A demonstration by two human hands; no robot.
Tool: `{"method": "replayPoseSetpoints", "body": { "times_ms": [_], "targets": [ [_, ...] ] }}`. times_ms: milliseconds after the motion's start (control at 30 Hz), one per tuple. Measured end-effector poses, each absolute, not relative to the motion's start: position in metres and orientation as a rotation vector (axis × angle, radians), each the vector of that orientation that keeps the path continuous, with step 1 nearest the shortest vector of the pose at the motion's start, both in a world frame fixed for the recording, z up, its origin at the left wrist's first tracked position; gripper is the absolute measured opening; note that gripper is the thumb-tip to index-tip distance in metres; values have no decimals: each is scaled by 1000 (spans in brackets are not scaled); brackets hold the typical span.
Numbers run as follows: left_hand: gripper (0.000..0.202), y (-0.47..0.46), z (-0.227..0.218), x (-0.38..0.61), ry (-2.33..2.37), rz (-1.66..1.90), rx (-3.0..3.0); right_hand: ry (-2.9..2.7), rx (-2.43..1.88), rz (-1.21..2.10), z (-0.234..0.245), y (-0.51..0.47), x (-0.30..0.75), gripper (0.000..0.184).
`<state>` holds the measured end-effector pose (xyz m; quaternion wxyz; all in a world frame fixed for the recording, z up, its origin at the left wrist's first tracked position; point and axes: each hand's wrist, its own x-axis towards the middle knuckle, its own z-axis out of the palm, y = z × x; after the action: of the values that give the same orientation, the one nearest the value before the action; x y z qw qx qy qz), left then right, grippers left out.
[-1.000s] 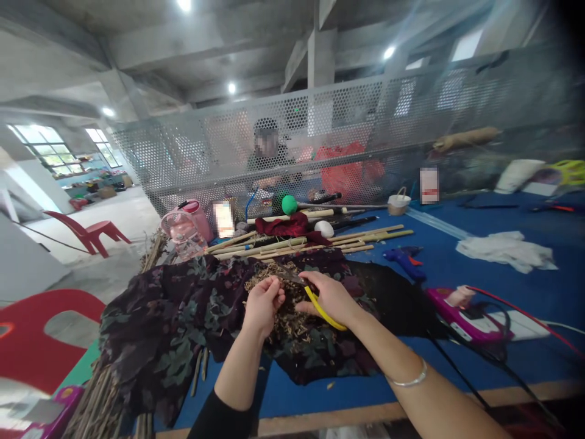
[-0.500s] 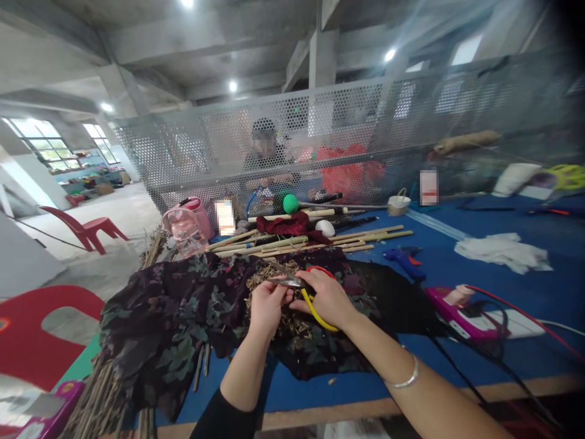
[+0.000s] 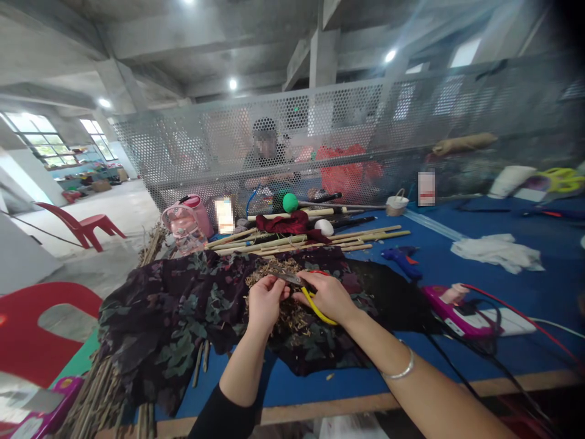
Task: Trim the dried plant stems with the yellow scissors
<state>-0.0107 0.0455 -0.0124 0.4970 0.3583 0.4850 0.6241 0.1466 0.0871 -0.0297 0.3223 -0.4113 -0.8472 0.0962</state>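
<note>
My right hand (image 3: 325, 296) grips scissors (image 3: 301, 285) with yellow and red handles; the blades point left toward my other hand. My left hand (image 3: 264, 301) pinches a small dry twig piece right at the blades. Both hands hover over a heap of chopped dry plant bits (image 3: 286, 305) lying on a dark floral cloth (image 3: 183, 308) spread on the blue table (image 3: 457, 268). What the left fingers hold is too small to make out clearly.
Bamboo sticks (image 3: 311, 241) lie behind the cloth, with a pink bottle (image 3: 187, 225), a blue glue gun (image 3: 402, 259), a pink device with cables (image 3: 461, 305) and white cloth (image 3: 498, 251). Twig bundles (image 3: 98, 396) lean at the table's left. A person sits behind the mesh screen (image 3: 265, 152). Red chairs stand left.
The scissors closed and opened slightly while the hands stayed over the heap; the view drifted a little, with both hands shifting slightly up and left.
</note>
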Motion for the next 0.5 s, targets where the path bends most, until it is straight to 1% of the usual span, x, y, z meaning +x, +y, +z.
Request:
{"method": "replayPoseSetpoints", "body": {
  "times_ms": [200, 400, 500],
  "targets": [
    [27, 50, -16, -17, 1224, 1578, 837, -2193, -1092, 284, -30, 88, 146, 45],
    [20, 51, -17, -18, 1241, 1567, 866, -2222, -1128, 223, -23, 84, 147, 54],
    [22, 50, -18, -15, 1221, 1557, 882, -2245, -1124, 215, -22, 82, 146, 56]
  ]
}}
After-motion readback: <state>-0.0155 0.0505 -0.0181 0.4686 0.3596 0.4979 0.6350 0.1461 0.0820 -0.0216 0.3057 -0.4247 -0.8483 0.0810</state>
